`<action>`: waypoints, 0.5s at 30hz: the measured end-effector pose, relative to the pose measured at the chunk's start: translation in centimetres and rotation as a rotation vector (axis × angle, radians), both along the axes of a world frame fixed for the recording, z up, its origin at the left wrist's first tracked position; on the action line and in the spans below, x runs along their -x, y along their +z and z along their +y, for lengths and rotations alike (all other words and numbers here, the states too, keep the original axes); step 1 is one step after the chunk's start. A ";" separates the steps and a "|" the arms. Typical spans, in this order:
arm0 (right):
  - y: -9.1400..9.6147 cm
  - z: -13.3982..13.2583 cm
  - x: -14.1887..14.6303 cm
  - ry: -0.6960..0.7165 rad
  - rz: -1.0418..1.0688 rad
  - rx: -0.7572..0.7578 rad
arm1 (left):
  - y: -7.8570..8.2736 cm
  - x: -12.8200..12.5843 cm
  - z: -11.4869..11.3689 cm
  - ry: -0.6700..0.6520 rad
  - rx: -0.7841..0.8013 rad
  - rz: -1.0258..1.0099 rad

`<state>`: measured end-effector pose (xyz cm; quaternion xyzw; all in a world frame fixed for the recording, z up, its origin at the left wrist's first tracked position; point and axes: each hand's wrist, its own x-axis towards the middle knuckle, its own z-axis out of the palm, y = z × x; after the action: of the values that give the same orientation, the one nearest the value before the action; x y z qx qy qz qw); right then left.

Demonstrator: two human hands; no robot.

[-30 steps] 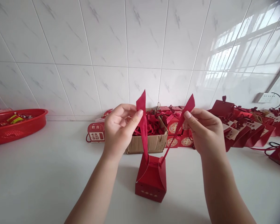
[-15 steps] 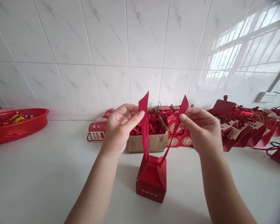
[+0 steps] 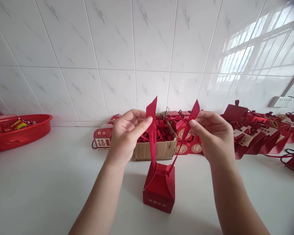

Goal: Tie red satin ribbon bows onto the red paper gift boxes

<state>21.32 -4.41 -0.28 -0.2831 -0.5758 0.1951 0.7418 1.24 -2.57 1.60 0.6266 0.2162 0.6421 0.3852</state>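
A small red gift box [image 3: 159,191] with pale lettering on its front stands upright on the white table, its top flaps folded together. A red ribbon [image 3: 152,143] runs up from the top of the box in two lengths, forming a V. My left hand [image 3: 126,133] pinches one length near its slanted end between thumb and fingers. In the same way, my right hand [image 3: 214,133] pinches the other length near its tip. Both hands are above the box, one to each side, and neither touches it.
Behind the box stands a cardboard carton [image 3: 155,150] full of red ribbons. Several red gift boxes [image 3: 182,148] sit beside it, with red gift bags [image 3: 262,137] further right. A red basin [image 3: 22,138] of wrapped sweets is at the left. A tiled wall [image 3: 152,49] closes the back.
My right hand has shifted slightly to the right with its ribbon end, so the two ends are a little further apart. The box has barely moved.
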 end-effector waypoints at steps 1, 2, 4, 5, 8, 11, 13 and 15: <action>0.0 0.0 0.0 0.004 0.004 0.001 | 0.0 0.0 0.0 -0.003 -0.002 -0.002; 0.0 0.0 0.0 0.009 0.009 0.001 | 0.0 0.0 0.0 -0.006 -0.005 -0.003; -0.1 0.0 0.1 0.020 0.017 -0.001 | 0.0 0.0 0.0 -0.013 -0.014 -0.004; -0.1 0.1 0.1 0.026 0.022 -0.001 | 0.0 0.0 0.0 -0.017 -0.018 0.001; -0.2 0.2 0.2 0.032 0.052 -0.008 | 0.0 0.0 -0.1 -0.034 -0.010 0.035; -0.2 0.2 0.5 0.080 0.072 0.018 | 0.0 0.0 -0.3 -0.055 0.000 0.072; -0.2 0.1 0.7 0.188 0.055 0.078 | -0.1 -0.2 -0.5 -0.076 -0.010 0.099; -0.2 0.0 1.1 0.303 0.008 0.155 | -0.2 -0.4 -0.5 -0.089 -0.039 0.131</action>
<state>20.24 -4.45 -0.45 -0.2489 -0.5922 0.3496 0.6821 1.67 -3.09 1.42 0.6837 0.2003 0.5859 0.3862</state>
